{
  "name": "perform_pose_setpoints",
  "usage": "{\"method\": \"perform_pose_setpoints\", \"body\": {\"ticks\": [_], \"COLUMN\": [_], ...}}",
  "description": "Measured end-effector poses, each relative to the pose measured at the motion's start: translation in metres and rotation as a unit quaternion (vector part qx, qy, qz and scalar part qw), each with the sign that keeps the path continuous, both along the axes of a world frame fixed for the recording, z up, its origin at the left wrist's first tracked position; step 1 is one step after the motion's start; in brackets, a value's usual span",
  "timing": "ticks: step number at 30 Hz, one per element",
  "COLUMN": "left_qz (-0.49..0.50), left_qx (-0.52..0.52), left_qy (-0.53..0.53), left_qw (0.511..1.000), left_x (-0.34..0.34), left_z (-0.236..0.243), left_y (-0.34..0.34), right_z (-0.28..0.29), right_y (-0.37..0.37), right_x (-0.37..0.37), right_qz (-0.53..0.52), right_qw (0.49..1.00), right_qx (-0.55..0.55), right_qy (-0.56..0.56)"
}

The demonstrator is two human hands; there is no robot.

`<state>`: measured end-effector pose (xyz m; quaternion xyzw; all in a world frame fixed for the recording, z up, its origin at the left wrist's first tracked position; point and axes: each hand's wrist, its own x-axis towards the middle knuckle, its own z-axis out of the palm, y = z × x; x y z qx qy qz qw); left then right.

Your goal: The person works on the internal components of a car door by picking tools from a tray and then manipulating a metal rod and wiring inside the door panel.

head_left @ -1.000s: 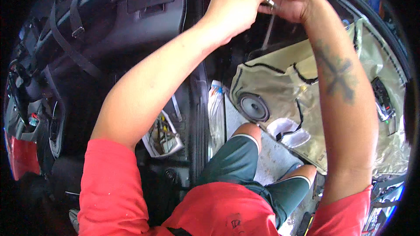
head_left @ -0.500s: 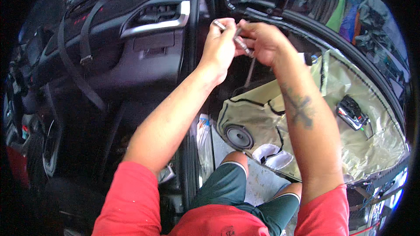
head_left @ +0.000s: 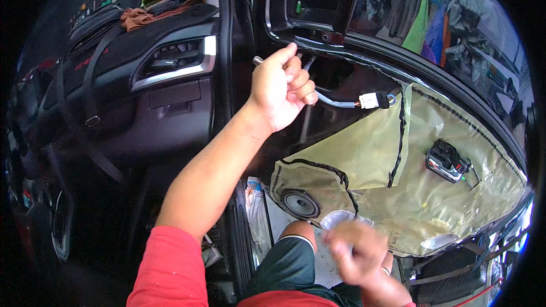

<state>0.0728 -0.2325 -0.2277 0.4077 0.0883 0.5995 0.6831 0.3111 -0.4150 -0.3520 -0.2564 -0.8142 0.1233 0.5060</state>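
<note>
My left hand [head_left: 282, 88] is raised in front of the upper front part of the opened car door. Its fingers are closed round a silver metal tool [head_left: 257, 61], of which only a short end sticks out; the kind is hidden. Just right of that hand runs a grey-blue cable with a white connector [head_left: 368, 101]. Lower down, before my lap, my right hand [head_left: 359, 250] is smeared by motion, so I cannot see what its fingers hold. A yellowish plastic sheet [head_left: 449, 210], edged with black sealant, covers much of the door, its front upper corner folded back.
A round speaker [head_left: 301, 203] sits low on the door, and an inner door handle [head_left: 446, 161] hangs on the sheet. Left are the black dashboard with a silver-trimmed air vent [head_left: 170, 62] and orange-brown cloth [head_left: 142, 18]. The door window [head_left: 398, 11] rises above.
My right hand has left the metal tool and dropped toward my lap. My left hand keeps the tool and sits slightly lower. The white connector and cable now show.
</note>
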Motion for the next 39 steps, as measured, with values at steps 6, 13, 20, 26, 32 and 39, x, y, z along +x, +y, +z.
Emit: {"method": "perform_pose_setpoints", "body": {"ticks": [6, 13, 20, 26, 32, 39], "left_qz": [0.105, 0.151, 0.156, 0.043, 0.085, 0.427], "left_qx": [-0.022, -0.027, -0.010, -0.041, -0.018, 0.306], "left_qy": [0.011, 0.068, 0.128, 0.015, -0.063, 0.323], "left_qw": [0.994, 0.986, 0.979, 0.998, 0.994, 0.787], "left_x": [0.012, 0.012, -0.001, 0.000, 0.002, 0.060], "left_z": [0.000, 0.002, 0.001, 0.003, -0.020, -0.063], "left_y": [-0.003, -0.005, 0.000, -0.006, -0.039, -0.066], "right_z": [-0.093, -0.113, -0.152, -0.104, -0.062, 0.012], "right_y": [-0.057, -0.075, -0.076, -0.058, -0.004, 0.038], "right_x": [0.039, 0.048, 0.051, 0.038, 0.068, 0.076], "right_qz": [-0.088, -0.173, -0.177, -0.157, -0.300, -0.320], "right_qw": [0.959, 0.934, 0.914, 0.960, 0.946, 0.914], "right_qx": [-0.265, -0.311, -0.364, -0.232, -0.050, 0.196], "right_qy": [-0.056, -0.009, 0.017, -0.031, 0.112, -0.154]}}
